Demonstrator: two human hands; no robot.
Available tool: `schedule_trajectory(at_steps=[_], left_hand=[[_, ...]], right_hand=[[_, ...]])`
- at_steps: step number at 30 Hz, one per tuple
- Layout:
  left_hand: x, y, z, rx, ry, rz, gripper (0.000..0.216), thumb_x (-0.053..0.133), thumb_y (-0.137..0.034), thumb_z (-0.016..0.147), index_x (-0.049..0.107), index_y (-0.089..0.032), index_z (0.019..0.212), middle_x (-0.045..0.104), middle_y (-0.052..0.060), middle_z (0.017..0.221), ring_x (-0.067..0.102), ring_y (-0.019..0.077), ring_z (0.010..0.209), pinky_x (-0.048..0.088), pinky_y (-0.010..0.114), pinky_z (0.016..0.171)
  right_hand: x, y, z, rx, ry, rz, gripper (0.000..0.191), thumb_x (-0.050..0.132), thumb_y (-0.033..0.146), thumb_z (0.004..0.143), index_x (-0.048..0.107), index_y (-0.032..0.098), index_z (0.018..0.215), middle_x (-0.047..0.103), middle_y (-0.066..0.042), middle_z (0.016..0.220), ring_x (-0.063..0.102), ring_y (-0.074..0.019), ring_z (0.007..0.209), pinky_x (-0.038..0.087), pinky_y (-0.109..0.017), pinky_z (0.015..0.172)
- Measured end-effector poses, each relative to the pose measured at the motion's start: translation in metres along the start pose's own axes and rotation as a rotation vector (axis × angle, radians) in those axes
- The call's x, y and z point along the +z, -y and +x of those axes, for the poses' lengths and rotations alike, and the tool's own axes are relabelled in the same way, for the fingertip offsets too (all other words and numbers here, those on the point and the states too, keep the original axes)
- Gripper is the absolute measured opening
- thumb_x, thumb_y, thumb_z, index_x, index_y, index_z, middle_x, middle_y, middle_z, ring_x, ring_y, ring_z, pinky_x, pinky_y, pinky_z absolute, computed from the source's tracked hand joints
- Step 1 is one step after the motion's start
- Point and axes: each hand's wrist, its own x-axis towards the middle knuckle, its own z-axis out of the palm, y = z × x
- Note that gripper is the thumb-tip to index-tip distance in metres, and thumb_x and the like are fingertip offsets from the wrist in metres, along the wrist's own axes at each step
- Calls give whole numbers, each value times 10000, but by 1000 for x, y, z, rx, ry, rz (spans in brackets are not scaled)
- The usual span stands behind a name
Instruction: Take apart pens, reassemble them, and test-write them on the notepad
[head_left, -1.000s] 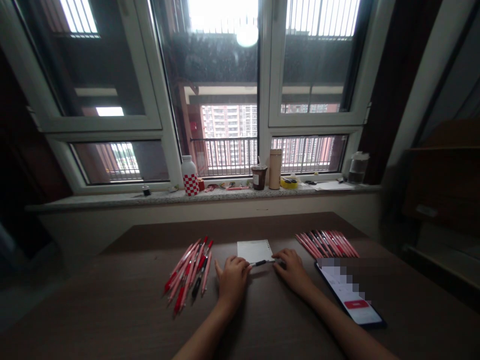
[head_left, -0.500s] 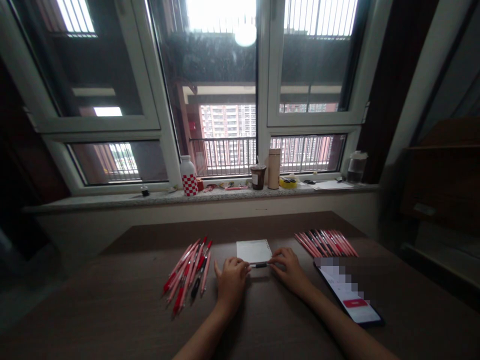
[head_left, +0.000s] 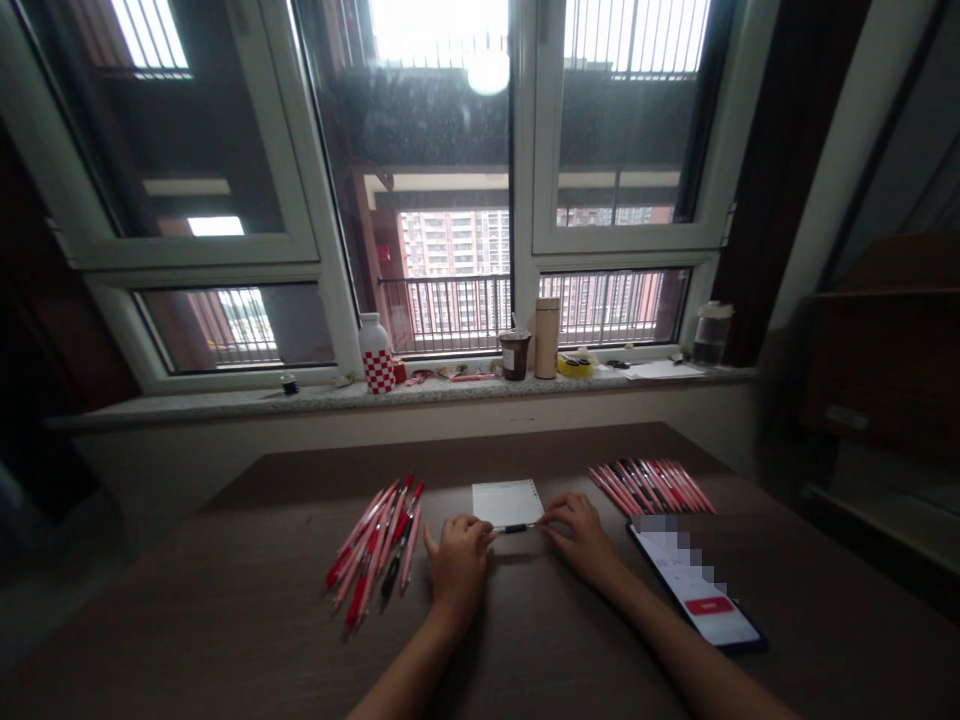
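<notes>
Black-gripped pen [head_left: 514, 529], likely light, stiff, best held mid-barrel: left hand [head_left: 459, 563] pinching 9-o'clock end, right hand [head_left: 580, 534] at 3-o'clock, grip unclear.

Both forearms are bare and they come from the lower edge of the view. The left forearm [head_left: 409, 660] rises toward the right, and the right forearm [head_left: 675, 640] slants toward the left. The left grip [head_left: 459, 562] has its back upward, with fingertips pinched at its inner side and the little finger standing outward. The right grip [head_left: 579, 535] is bent, its fingertips pointing to the left one. The two grips are near, but apart.
</notes>
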Motion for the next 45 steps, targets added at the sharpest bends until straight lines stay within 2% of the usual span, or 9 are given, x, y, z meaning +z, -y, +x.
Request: schedule_trajectory(at_steps=[8,15,32,45], left_hand=[[-1,-1,-1,-11,-10,36,193,491,-299,871,683,-309,886,669,-4,987,547,201,1026,109,573,1091],[1,1,-1,-9,-22,41,193,489,-287,870,681,-304,870,670,-5,974,550,201,1011,103,583,1087],[-1,-1,-1,-18,8,19,187,494,-285,868,681,-288,866,667,9,990,542,205,1027,88,592,1090],[-2,-1,-1,-26,30,46,187,496,-308,867,682,-287,883,664,17,1020,539,209,1038,108,581,1089]], right_hand=[[-1,-1,0,-5,-17,2,67,634,199,748,687,226,778,604,-54,964,489,-234,1003,359,-370,906],[1,1,-1,-2,45,-22,20,671,194,711,669,215,711,605,-40,971,475,-224,1005,344,-365,912],[5,0,-2,105,55,-77,49,693,230,716,678,220,670,618,-37,941,482,-228,1000,348,-342,876],[5,2,-2,112,58,-118,68,676,251,744,663,207,694,604,-43,914,472,-228,988,338,-333,863]])
